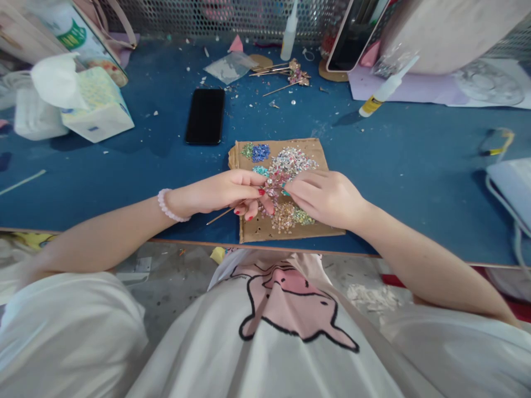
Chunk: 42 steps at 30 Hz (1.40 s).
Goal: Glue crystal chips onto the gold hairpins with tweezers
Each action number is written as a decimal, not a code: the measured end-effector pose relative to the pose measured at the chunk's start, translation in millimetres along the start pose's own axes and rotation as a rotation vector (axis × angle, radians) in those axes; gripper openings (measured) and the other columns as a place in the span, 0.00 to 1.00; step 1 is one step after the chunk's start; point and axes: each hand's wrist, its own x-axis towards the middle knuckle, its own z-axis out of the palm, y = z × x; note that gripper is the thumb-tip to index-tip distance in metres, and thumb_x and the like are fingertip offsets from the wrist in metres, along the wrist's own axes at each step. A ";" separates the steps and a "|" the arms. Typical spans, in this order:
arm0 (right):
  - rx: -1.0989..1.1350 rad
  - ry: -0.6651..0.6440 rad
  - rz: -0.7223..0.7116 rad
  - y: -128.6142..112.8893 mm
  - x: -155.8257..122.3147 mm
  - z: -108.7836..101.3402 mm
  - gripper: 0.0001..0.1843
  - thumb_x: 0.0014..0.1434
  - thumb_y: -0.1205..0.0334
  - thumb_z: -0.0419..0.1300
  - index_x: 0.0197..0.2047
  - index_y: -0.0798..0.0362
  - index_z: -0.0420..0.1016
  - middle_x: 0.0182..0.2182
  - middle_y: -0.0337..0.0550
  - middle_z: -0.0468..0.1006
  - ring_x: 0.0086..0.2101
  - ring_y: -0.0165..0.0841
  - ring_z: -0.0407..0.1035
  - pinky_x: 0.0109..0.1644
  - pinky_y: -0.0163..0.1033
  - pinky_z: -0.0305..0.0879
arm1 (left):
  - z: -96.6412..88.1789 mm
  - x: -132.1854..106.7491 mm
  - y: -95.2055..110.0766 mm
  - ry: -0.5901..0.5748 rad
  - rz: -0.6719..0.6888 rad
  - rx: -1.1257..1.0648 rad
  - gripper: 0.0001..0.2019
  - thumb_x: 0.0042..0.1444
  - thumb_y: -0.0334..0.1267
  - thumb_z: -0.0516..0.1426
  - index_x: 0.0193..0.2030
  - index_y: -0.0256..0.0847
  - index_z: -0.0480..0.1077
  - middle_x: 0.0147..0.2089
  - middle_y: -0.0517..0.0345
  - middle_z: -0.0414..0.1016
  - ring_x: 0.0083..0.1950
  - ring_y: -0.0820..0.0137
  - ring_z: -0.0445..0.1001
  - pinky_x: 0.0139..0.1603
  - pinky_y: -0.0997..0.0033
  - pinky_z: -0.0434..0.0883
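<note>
My left hand [234, 190] is closed around a thin metal hair stick [219, 216], whose bare end pokes out to the lower left. By its fingertips is a pinkish, bead-like cluster, though I cannot tell which beads belong to the stick and which lie behind. Close to that cluster, my right hand [327, 196] has its fingers pinched together; what they hold, if anything, is hidden. Beneath both hands lies a cardboard piece [251, 235] bearing piles of small beads: silvery-white [293, 160], blue [261, 152], peach [284, 218] and yellow-green [302, 216].
A black phone [205, 116] lies behind the cardboard. Several hair sticks [296, 73] with flowered ends rest farther back. One glue bottle [289, 36] stands by the mesh wall, another glue bottle [384, 93] to the right. A tissue box [99, 105] sits at the left.
</note>
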 end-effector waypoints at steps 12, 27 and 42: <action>-0.001 0.000 -0.014 0.3 -0.3 -0.3 0.12 0.68 0.73 0.52 0.35 0.55 0.73 0.28 0.40 0.77 0.29 0.29 0.69 0.32 0.35 0.63 | -0.2 0.1 0.3 0.001 -0.010 0.008 0.06 0.65 0.30 0.53 0.41 0.35 0.71 0.40 0.52 0.82 0.24 0.82 0.73 0.21 0.84 0.63; 0.007 -0.067 0.025 -0.2 -1.8 0.0 0.13 0.68 0.74 0.50 0.36 0.54 0.73 0.30 0.40 0.77 0.30 0.28 0.66 0.33 0.35 0.60 | 0.3 -0.1 2.1 -0.009 -0.038 0.053 0.06 0.66 0.32 0.53 0.39 0.36 0.71 0.39 0.53 0.82 0.24 0.81 0.72 0.22 0.82 0.63; 0.017 -0.050 0.035 -0.9 -0.9 -1.2 0.12 0.68 0.73 0.51 0.36 0.55 0.73 0.30 0.41 0.76 0.30 0.28 0.66 0.33 0.35 0.60 | 3.4 -2.3 5.8 0.009 -0.030 0.070 0.05 0.64 0.32 0.54 0.38 0.36 0.70 0.38 0.53 0.81 0.24 0.80 0.73 0.22 0.81 0.62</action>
